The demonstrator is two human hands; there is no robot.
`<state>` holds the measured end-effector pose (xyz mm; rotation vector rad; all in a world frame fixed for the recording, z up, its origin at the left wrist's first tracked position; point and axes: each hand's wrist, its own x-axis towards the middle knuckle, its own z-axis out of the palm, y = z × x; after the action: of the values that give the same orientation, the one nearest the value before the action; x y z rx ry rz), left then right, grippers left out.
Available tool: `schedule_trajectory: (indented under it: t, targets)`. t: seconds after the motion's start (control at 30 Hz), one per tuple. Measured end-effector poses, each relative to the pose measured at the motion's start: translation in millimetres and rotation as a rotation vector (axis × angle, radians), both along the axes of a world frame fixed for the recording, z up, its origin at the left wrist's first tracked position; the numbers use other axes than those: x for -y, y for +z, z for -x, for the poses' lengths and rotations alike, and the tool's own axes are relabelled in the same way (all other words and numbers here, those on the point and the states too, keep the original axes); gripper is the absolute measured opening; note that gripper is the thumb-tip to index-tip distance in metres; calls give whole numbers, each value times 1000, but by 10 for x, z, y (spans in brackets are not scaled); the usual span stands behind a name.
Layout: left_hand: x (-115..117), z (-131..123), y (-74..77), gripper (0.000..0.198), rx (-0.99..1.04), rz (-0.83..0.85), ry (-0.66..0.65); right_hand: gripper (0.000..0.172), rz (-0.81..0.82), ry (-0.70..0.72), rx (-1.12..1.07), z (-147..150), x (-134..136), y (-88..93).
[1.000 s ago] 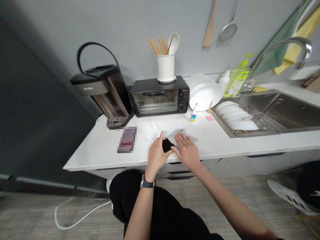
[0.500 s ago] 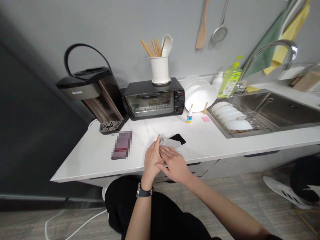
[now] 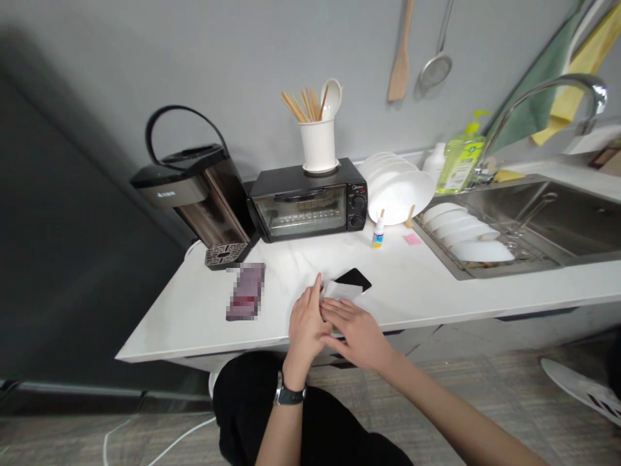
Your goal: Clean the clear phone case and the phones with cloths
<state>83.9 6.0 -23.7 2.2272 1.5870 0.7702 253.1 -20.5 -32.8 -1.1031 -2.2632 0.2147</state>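
Observation:
My left hand (image 3: 306, 323), with a dark watch on its wrist, is over the counter's front edge, its fingers pressed together and the index finger pointing up. Against it lies my right hand (image 3: 356, 330), fingers together and thumb reaching across to the left hand. A white sheet or tissue (image 3: 343, 290) shows just beyond the fingertips, partly covering a black flat object like a phone (image 3: 355, 279). What the palms hold, if anything, is hidden. To the left lies a pixelated purplish item (image 3: 247, 291).
A small glue-like bottle (image 3: 378, 233) and pink notes (image 3: 413, 239) stand behind on the white counter (image 3: 194, 330). Farther back are a dispenser (image 3: 198, 194), a toaster oven (image 3: 305, 207) and plates (image 3: 400, 194). A sink (image 3: 572, 220) with bowls is at right; another person's shoe (image 3: 582, 388) is on the floor.
The camera view has shifted, so everything sits a little lower and farther right. My hands stay together, with little visible change in their pose.

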Motion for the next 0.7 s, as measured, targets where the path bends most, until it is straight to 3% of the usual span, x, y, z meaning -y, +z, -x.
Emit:
schedule_trajectory:
  t: [0.1, 0.17, 0.23, 0.3, 0.4, 0.5, 0.6, 0.7]
  targets:
    - [26, -23, 37, 94, 45, 2, -12, 52, -80, -166, 41, -270, -154, -20]
    - [30, -30, 40, 93, 54, -11, -11, 58, -117, -265, 70, -292, -224, -29]
    - [26, -25, 20, 93, 40, -23, -16, 68, -114, -239, 84, -168, -190, -43]
    - [24, -15, -7, 91, 17, -28, -12, 74, -81, -124, 80, -31, -78, -62]
    - [32, -9, -18, 94, 2, -15, 9, 74, -41, -8, 72, -66, 38, -82]
    - [39, -19, 3, 98, 46, -11, -3, 61, -80, -122, 80, -280, -57, -78]
    - [27, -16, 5, 95, 58, -30, -26, 58, -124, -246, 82, -245, -179, -54]
    - [8, 13, -34, 93, 1, -47, -17, 68, -88, -126, 88, -4, -123, -34]
